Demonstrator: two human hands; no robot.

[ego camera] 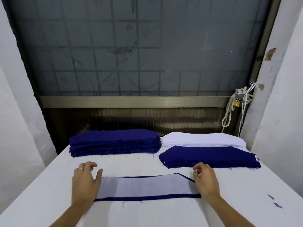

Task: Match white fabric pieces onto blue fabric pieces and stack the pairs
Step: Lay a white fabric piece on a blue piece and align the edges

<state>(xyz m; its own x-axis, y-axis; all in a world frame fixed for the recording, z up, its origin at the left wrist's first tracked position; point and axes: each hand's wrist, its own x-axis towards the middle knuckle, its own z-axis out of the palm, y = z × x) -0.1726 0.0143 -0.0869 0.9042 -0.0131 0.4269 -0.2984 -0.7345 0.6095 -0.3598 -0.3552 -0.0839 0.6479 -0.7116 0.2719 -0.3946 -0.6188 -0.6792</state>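
A thin white fabric piece point(146, 185) lies flat on a blue fabric piece point(147, 198), whose edge shows as a dark border along the near and far sides. My left hand point(86, 179) rests over the pair's left end, fingers loosely bent. My right hand point(205, 180) sits at the right end, fingers curled near the angled corner; I cannot tell whether they pinch the cloth. A tall stack of blue pieces point(114, 140) stands at the back left. A stack of white pieces point(203, 139) is at the back right. A lower blue stack point(209, 156) lies in front of it.
The white table point(49, 185) runs to a dark window frame point(131, 101) behind the stacks. White walls close in on both sides. A rope and padlock point(237, 103) hang at the right. Small fabric scraps point(275, 201) lie near the right edge.
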